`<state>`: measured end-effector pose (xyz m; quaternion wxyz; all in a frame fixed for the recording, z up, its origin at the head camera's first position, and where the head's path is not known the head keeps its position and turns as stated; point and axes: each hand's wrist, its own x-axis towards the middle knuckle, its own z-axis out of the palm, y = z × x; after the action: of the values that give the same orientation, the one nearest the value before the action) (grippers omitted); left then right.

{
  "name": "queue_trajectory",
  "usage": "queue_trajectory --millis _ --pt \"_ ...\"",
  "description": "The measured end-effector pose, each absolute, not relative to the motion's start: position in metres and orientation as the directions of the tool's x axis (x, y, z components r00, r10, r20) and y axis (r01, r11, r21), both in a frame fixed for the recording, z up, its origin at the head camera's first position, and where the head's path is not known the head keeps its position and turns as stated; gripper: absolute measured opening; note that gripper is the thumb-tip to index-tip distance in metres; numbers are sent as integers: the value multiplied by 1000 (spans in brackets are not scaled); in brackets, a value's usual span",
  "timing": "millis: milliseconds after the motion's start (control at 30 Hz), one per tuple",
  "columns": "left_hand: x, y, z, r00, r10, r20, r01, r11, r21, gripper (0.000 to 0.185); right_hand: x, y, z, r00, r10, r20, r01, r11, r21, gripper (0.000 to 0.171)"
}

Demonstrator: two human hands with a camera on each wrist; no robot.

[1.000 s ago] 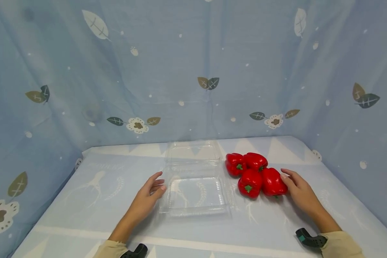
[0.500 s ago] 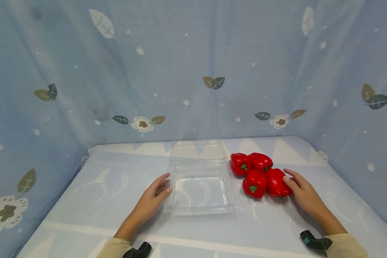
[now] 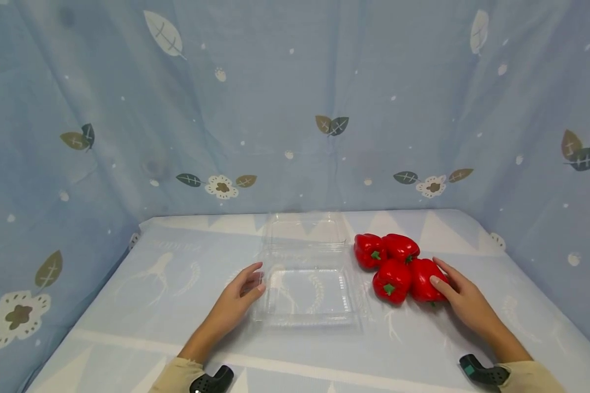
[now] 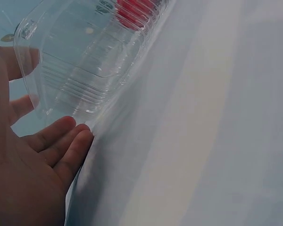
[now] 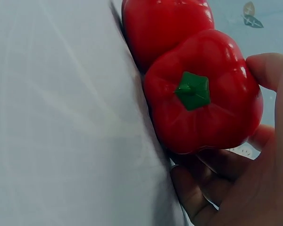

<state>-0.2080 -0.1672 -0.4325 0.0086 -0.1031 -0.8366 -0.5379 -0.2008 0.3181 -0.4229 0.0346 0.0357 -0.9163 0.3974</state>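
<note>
The right hand (image 3: pixel 464 300) curls its fingers round a red pepper (image 3: pixel 424 280), beside three other peppers (image 3: pixel 392 281) on the surface (image 3: pixel 128 319). The left hand (image 3: pixel 232 303), fingers loosely spread, is at the clear container's (image 3: pixel 307 320) left side.

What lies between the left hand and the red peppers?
In the head view, the clear plastic container lies open between the left hand and the red peppers.
</note>
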Motion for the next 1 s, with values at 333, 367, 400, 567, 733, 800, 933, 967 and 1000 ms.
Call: queue_trajectory --millis 333,367,400,567,733,800,933,967,1000 --pt "-208 -173 -436 -981 141 132 180 414 892 53 -202 311 -427 -997 2 82 -58 689 -722 72" --pt "-208 -173 -436 -980 142 138 185 412 892 53 -202 310 -428 -996 4 86 -60 690 -721 71" --pt "-207 -174 -436 -979 143 147 194 412 890 52 -202 310 -428 -996 6 89 -60 690 -721 71" --pt "-205 -175 -439 -979 151 138 187 386 903 51 -201 310 -430 -997 28 73 -33 687 -726 73" --pt "-204 -173 -438 -979 153 138 187 372 909 50 -198 313 -432 -997 61 51 2 660 -751 74" --pt "-205 -172 -437 -979 141 146 190 384 904 50 -197 314 -431 -997 68 41 12 639 -769 75" --pt "-206 -169 -436 -977 139 162 205 398 894 50 -198 317 -427 -996 87 9 47 624 -780 77" --pt "-207 -169 -435 -976 145 162 208 397 894 50 -198 317 -426 -996 89 5 52 623 -780 77" --pt "-208 -170 -434 -975 149 163 210 396 894 50 -199 316 -425 -996 89 5 52 626 -778 77"
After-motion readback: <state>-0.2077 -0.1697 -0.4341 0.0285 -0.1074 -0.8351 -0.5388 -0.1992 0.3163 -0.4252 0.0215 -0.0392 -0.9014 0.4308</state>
